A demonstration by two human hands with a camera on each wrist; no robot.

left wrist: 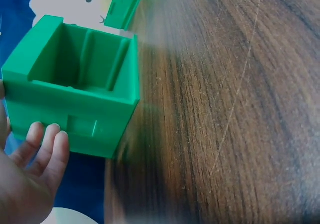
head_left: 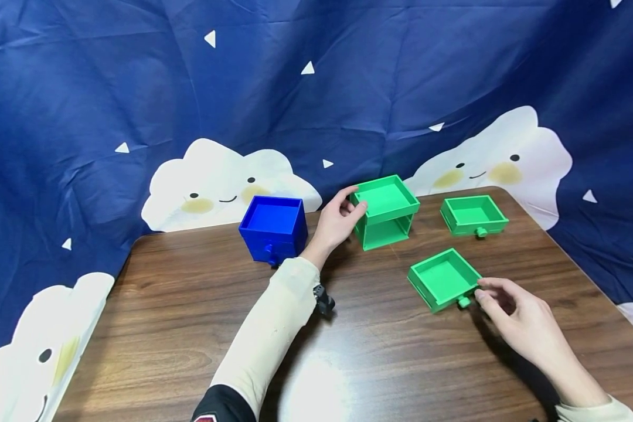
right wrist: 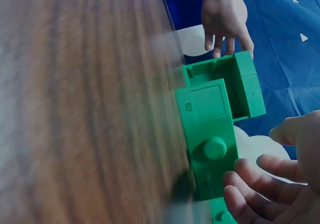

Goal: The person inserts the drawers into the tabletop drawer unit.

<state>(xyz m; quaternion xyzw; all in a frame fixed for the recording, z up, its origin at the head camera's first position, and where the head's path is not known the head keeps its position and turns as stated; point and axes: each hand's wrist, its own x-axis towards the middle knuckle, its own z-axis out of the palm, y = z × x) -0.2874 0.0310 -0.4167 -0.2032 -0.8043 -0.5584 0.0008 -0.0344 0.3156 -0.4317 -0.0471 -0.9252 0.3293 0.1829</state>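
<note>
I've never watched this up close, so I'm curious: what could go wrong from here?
The frame might slide or twist if pushed: the left hand is only at its left side. The near green drawer could swing askew if nudged, since the right hand is at one corner. The far green drawer, near the table's back corner, might get knocked.

Only an unreadable mark (right wrist: 188, 107) on the green drawer (right wrist: 198, 134)

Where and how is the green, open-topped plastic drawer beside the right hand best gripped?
I'd pinch the drawer by its round green plastic knob, the right hand coming from in front: the knob juts out uncovered there, and that face is turned toward the person, slightly rightward.
</note>
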